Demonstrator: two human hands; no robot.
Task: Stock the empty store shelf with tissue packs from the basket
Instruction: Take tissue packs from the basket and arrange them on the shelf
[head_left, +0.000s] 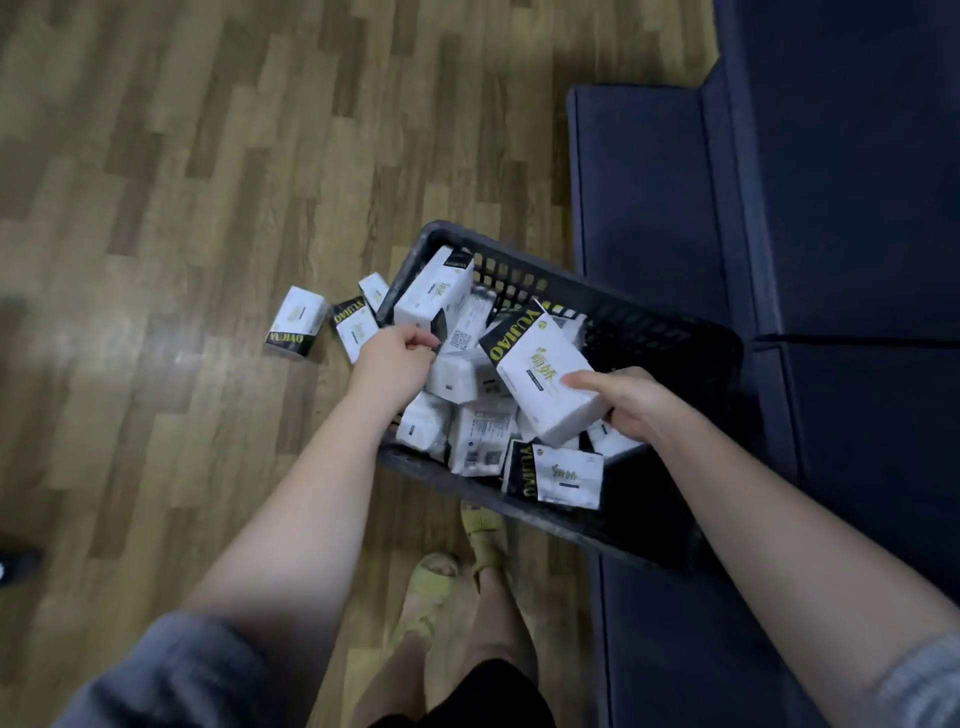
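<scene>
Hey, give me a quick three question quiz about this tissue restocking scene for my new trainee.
1. True or false: every tissue pack is inside the basket.
2. What does the right hand grip?
A. a tissue pack
B. the basket rim
C. nothing
3. Fill in: the loose packs on the floor lie to the basket's ____ side.

Key: 1 false, see the fallen pack; 2 A, the raised pack; 3 left.
</scene>
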